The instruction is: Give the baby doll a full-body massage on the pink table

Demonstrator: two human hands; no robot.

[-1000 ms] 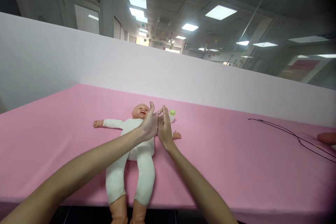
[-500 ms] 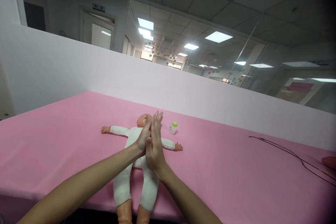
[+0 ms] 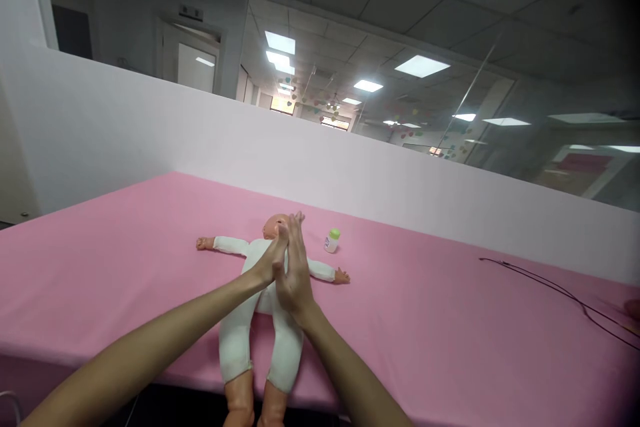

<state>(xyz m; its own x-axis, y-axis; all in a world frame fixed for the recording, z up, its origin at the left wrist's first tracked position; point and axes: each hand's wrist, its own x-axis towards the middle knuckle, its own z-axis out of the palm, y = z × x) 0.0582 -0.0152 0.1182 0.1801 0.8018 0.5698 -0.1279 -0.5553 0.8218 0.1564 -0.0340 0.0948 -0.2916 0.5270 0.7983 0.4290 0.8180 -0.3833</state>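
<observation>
My hands (image 3: 295,282) press flat together over the doll (image 3: 248,303) — likely light, soft-bodied; I'd take it by the trunk (image 3: 256,253).

The doll (image 3: 241,320) has a matt white cloth body; its head (image 3: 271,225) and lower legs (image 3: 239,392) look like smooth, faintly glossy plastic. Beneath the doll, the pink tabletop (image 3: 425,320) is smooth, matt. Near its head, a translucent plastic bottle (image 3: 331,241); beyond it, smooth matt wall (image 3: 300,163) under reflective glass (image 3: 360,103).
</observation>
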